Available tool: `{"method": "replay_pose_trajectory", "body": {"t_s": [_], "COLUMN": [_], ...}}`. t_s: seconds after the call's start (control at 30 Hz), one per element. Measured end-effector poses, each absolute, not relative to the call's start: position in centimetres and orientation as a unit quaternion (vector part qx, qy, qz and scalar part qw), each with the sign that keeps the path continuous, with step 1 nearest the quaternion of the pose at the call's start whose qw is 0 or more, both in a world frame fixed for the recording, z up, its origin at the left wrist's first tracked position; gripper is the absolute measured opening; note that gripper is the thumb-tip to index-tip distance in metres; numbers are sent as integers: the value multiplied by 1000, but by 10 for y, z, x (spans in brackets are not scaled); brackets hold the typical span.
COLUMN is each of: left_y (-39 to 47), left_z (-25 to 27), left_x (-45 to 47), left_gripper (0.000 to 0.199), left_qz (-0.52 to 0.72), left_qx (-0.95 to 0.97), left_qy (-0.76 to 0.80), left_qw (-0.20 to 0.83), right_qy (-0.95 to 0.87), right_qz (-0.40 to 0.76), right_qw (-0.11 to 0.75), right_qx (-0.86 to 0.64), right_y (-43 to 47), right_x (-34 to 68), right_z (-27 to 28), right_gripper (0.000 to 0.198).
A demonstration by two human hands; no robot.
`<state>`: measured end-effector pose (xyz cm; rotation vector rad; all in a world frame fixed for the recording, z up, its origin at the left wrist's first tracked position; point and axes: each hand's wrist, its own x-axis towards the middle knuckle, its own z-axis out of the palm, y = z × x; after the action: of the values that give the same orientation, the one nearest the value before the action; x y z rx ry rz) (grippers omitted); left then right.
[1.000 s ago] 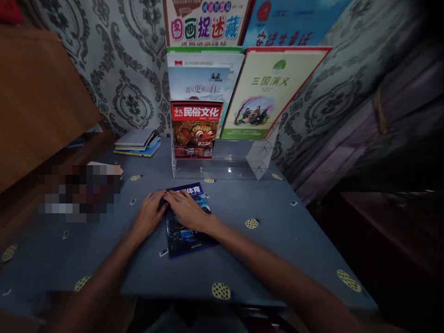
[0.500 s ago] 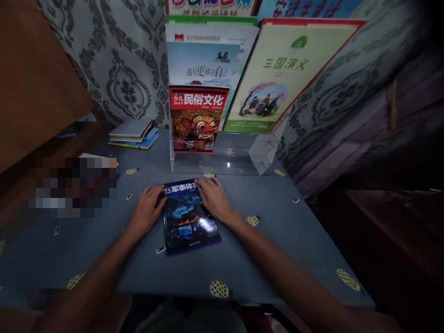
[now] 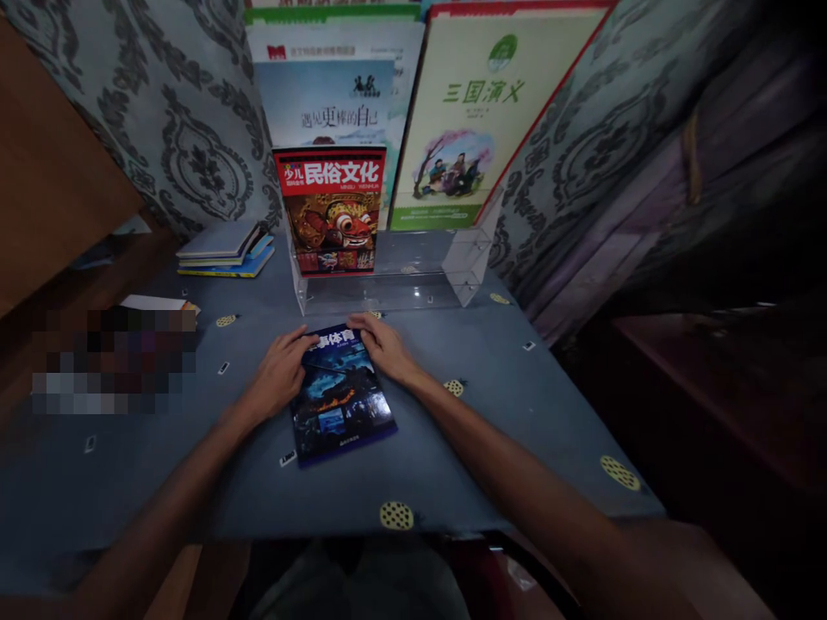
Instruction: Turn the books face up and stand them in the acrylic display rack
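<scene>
I see a glossy dark-blue rectangular book [image 3: 339, 392], white title, orange-streaked cover | flat, askew on blue-grey pineapple-print tablecloth [image 3: 432, 478] | left hand [image 3: 279, 375] and right hand [image 3: 388, 351] apart, fingers loosely extended at its upper edges

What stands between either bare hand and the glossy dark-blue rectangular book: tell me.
Nothing visible. The left hand overlaps the upper left of the book; the right hand is at its upper right corner. The clear plastic display rack stands beyond the book, not between.

blue book [image 3: 342, 389]: "体育", red book [image 3: 336, 215]: "民俗文化"
</scene>
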<state>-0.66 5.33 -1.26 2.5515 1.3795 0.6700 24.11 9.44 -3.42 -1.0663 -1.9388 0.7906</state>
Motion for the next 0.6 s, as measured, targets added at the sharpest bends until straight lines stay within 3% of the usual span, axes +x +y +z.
{"method": "replay_pose_trajectory", "body": {"t_s": [0.27,0.6], "left_y": [66,-1], "left_z": [-7,1], "left_x": [37,61], "left_gripper": [48,48], "left_qz": [185,134], "left_qx": [903,949], "left_qy": [369,238], "left_qw": [117,160], "right_qy": [-750,-755], "right_qz": [329,321], "right_qw": [402,403], "right_qx": [-410,-406], "right_y": [98,100], "right_x": [244,243], "right_z": [-37,-41], "right_gripper": [38,34]}}
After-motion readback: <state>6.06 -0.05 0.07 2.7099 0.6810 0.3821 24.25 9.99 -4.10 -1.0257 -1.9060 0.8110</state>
